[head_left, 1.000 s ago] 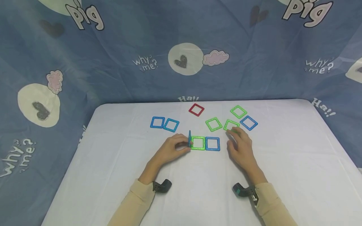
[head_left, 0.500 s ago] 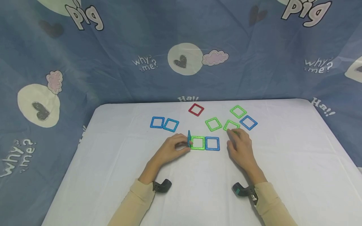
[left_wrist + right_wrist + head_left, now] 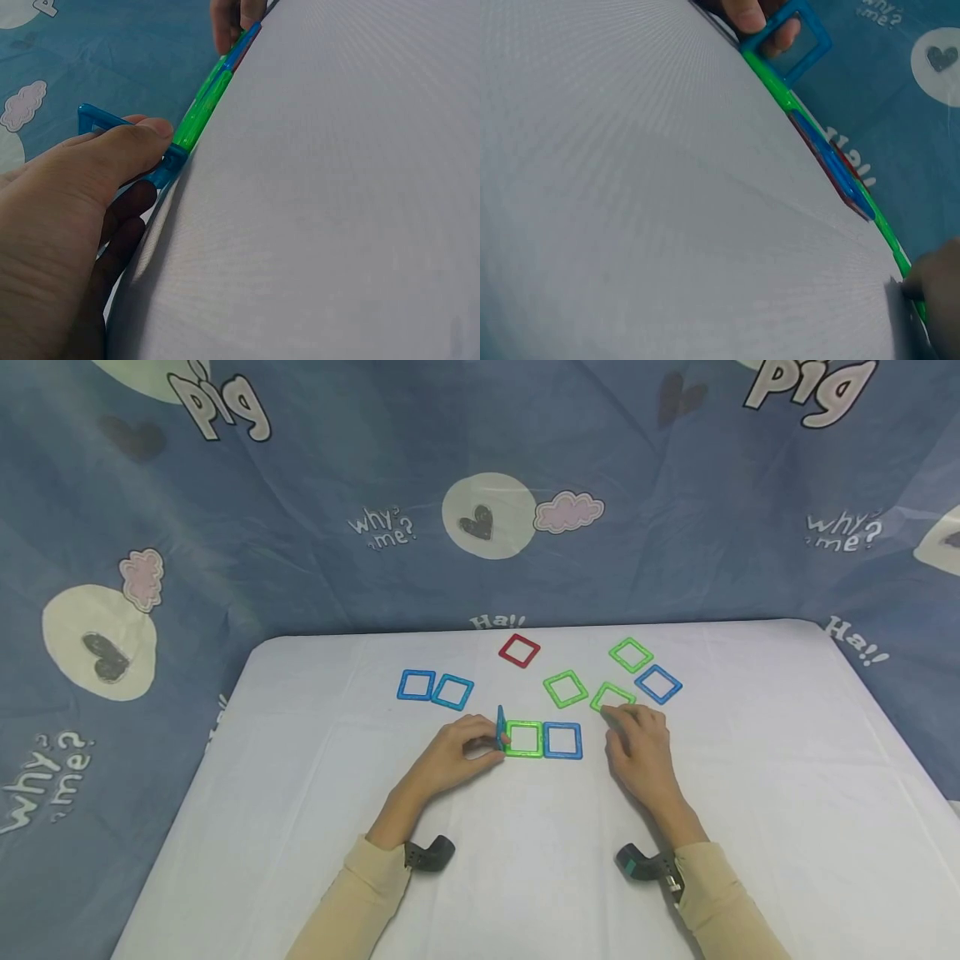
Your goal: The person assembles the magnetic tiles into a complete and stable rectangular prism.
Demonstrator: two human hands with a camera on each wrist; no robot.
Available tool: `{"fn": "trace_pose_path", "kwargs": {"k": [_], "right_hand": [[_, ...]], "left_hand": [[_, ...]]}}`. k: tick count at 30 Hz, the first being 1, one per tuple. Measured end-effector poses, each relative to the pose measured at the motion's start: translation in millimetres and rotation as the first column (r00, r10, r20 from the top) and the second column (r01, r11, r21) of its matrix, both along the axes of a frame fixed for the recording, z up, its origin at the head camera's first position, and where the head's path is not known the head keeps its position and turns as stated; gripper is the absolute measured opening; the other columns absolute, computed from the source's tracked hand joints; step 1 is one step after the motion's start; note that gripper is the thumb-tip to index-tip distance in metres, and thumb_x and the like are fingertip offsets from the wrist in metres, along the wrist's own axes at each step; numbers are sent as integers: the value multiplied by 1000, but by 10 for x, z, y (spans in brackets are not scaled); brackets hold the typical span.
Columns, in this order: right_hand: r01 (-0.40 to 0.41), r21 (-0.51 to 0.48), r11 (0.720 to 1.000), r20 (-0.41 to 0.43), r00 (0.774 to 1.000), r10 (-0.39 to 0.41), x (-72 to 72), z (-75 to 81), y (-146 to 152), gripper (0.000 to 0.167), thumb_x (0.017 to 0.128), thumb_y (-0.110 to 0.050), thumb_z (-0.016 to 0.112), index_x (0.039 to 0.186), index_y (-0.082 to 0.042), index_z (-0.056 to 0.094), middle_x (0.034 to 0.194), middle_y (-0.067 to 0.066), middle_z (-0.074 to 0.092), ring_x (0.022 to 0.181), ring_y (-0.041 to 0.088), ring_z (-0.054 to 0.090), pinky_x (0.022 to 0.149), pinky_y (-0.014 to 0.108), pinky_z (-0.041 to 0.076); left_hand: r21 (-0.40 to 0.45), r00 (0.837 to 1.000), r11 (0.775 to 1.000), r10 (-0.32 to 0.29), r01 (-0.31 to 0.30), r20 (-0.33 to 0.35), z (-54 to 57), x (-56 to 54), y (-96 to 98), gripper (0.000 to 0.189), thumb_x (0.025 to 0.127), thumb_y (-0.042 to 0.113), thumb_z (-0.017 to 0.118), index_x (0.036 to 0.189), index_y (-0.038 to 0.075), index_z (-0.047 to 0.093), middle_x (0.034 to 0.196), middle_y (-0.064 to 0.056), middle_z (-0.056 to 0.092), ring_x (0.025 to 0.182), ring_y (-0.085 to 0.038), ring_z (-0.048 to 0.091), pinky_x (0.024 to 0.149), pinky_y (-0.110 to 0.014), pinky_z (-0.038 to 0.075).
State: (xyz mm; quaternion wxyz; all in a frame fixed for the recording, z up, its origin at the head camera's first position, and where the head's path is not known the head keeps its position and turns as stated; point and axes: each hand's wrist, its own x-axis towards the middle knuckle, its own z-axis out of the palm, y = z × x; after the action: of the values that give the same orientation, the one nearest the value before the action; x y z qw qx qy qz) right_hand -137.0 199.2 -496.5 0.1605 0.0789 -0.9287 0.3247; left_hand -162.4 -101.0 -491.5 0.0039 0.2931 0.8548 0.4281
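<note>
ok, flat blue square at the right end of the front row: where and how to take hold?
Probably best pinched by the right edge of the blue square, coming in low from the person's right. It lies flat, its left edge meets the green square, and that right edge has nothing against it.

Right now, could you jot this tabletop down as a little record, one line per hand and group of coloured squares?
Left hand: holds upright blue square
Right hand: fingertips at near edge of a tilted-looking green square
Beside upright piece: flat green square, then flat blue square
Left: blue pair
Back: red square
Right: lone blue square
Surface: white cloth
</note>
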Motion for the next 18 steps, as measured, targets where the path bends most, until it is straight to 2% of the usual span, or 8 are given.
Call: {"fn": "trace_pose_path", "kwargs": {"k": [8,18], "right_hand": [[31,15,999,4,1000,-31,-19,24,4,27,90,-8,58,116,-8,63,109,10,57,101,26,42,87,44,35],[41,26,999,15,999,-41,17,50,-3,19,91,-10,59,107,-10,67,96,7,60,90,21,41,80,38,33]], "left_hand": [[12,1000,1000,-9,9,-22,7,-11,3,19,81,21,75,98,23,68,99,15,66,97,-1,61,92,-22,51],[-8,1000,1000,2,-2,-15,5,6,2,18,81,23,74,98,25,67,100,16,66,99,-1,60,94,-24,50]]}}
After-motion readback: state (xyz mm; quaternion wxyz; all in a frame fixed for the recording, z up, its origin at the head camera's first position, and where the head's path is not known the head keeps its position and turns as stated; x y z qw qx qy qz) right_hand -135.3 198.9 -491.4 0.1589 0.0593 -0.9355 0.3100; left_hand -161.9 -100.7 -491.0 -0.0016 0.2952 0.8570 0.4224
